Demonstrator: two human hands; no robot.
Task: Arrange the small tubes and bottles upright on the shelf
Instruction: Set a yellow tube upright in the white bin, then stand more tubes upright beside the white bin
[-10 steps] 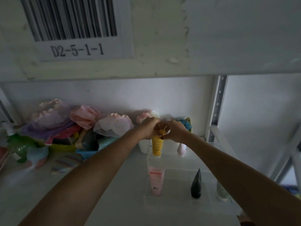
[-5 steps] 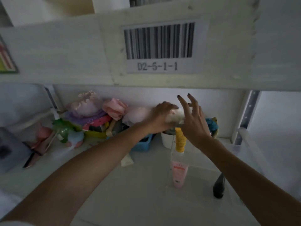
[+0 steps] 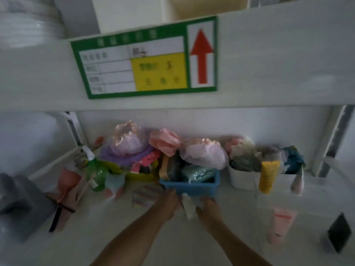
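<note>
Pale and soft-looking, a small whitish tube (image 3: 187,205) sits between both hands just in front of the blue basket (image 3: 192,186), low on the shelf (image 3: 107,239). The left hand (image 3: 169,203) and the right hand (image 3: 208,207) close in on it from either side, probably to steady it and set it on end, since a light tube would tip easily with only 1 hand. Motion blur hides the fingers, so I cannot tell whether they pinch the tube or merely cup it.

To the right of the basket, 3 tubes already stand: a yellow tube (image 3: 268,176) against the white tub (image 3: 243,180), a pink tube (image 3: 278,225) nearer the shelf's front edge, and a dark tube (image 3: 339,234) further right still. They seem to rest on their caps, which gives a flat base, and spacing them apart likely keeps one from knocking another.

The whitish tube looks short, creased and slightly tilted; its label and cap are too blurred to read.
</note>
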